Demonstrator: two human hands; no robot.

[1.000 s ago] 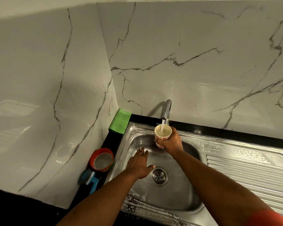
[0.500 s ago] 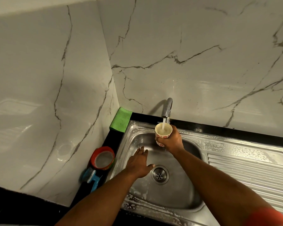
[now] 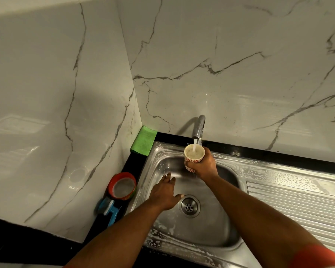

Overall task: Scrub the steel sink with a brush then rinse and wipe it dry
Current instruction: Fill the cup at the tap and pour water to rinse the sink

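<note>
Steel sink [image 3: 290, 176], cup [image 3: 194, 154] under tap [image 3: 199, 126]

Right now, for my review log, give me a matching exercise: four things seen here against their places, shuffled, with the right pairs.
Things:
1. cup
2. green cloth
3. blue brush
4. left hand

Places:
A. flat in the basin beside the drain
B. back corner of the counter
C. under the running tap, in the right hand
D. counter left of the sink, near the front

Pairs: 1-C, 2-B, 3-D, 4-A
</note>
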